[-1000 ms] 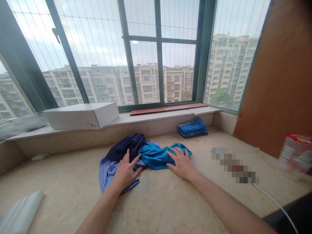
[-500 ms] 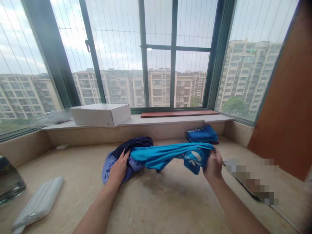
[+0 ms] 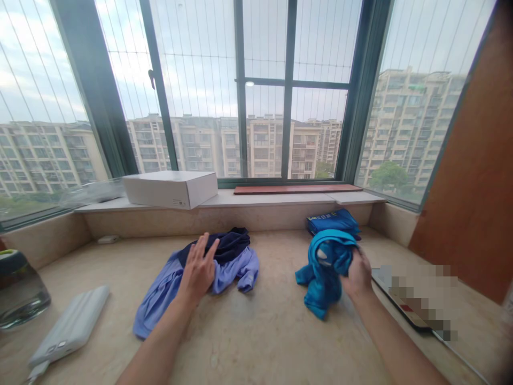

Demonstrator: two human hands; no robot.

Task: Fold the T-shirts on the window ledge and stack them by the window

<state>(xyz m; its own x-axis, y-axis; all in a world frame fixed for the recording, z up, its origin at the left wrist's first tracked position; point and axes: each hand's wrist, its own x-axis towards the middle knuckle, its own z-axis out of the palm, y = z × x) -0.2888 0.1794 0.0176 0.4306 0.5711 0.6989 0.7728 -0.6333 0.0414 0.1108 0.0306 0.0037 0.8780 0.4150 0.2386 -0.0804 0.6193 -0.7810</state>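
My right hand (image 3: 358, 271) grips a bunched bright blue T-shirt (image 3: 326, 272), which hangs down over the stone counter in loose folds with part of a white print showing. My left hand (image 3: 199, 267) is open, fingers stretched out, over a crumpled periwinkle garment (image 3: 160, 297) and a dark navy garment (image 3: 232, 243). Whether its palm touches the cloth I cannot tell. Just behind the T-shirt lies a folded blue garment (image 3: 333, 222) with pale lettering.
A white power bank (image 3: 72, 323) with a cable and a clear water bottle (image 3: 22, 289) stand at left. On the ledge are a white box (image 3: 170, 189) and a reddish board (image 3: 296, 189). A flat device (image 3: 401, 302), its top pixelated, lies at right.
My left hand has let go of the bright blue T-shirt. The T-shirt, stretched between both hands before, now hangs bunched from my right hand. The periwinkle garment is spread wider.
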